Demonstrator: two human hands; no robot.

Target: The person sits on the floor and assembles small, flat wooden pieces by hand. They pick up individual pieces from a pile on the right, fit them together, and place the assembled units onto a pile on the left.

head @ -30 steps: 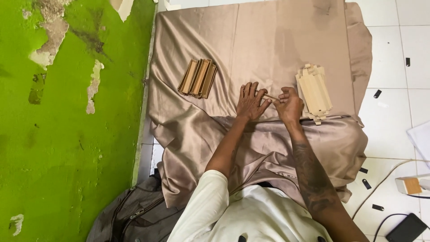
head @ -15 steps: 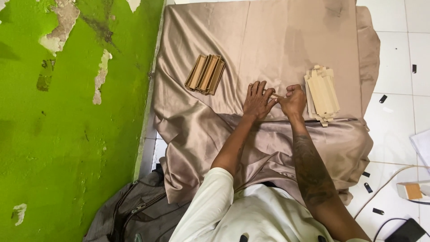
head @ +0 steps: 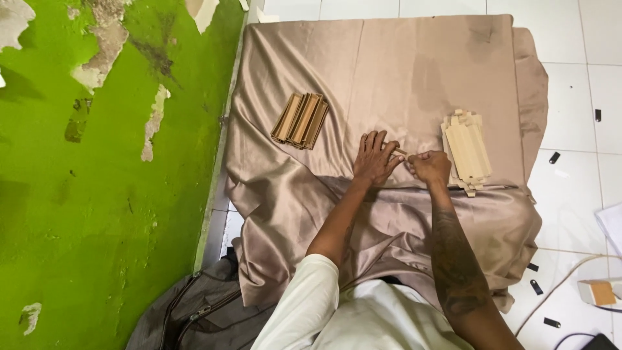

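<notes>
My left hand [head: 374, 158] lies flat with fingers together on a tan satin cloth [head: 389, 71] spread over the floor. My right hand [head: 429, 166] is curled just beside it, and the two meet at a small thin wooden piece [head: 399, 152] pinched between their fingertips. A bundle of brown wooden strips [head: 300, 120] lies to the left of my hands. A stack of pale flat wooden pieces [head: 466, 150] lies right of my right hand, close to its knuckles.
A green wall with peeling paint [head: 97, 194] runs along the left. A grey bag [head: 194, 317] sits at the lower left by the cloth. White floor tiles [head: 576, 116] on the right carry small black bits, a cable [head: 557, 285] and a small box [head: 599, 293].
The view has shifted slightly, so the cloth and stacks sit lower in the picture. My hands stay together at the same spot on the cloth.
</notes>
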